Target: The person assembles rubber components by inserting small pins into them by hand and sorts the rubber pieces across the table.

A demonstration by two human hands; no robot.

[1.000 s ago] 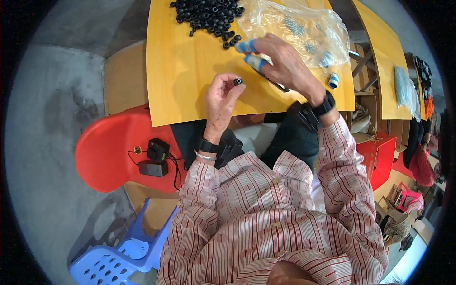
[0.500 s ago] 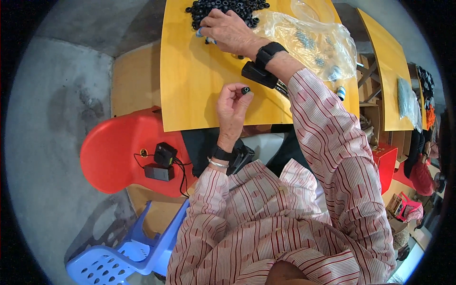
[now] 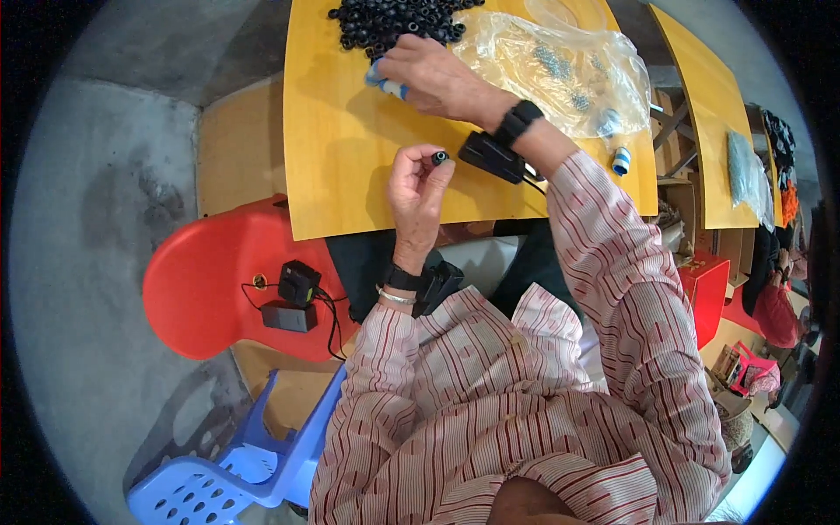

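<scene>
Between the thumb and fingers of my left hand is a small black round part, a pale ring showing in its end. This hand is raised over the table's near side. My right hand reaches across the table, its fingers bent together just in front of a heap of black round parts. Blue-and-white material shows at its thumb and fingertips; whether it is wrapping or something held is unclear. What lies between those fingertips is hidden.
On the yellow table lie a clear plastic bag with small metal pieces, a blue-and-white cylinder and a black device. A red chair holding black boxes and cables stands left, near a blue plastic chair.
My right hand has drawn back a little from the heap, toward me. My left hand still pinches the black part. The whole view has shifted slightly.
</scene>
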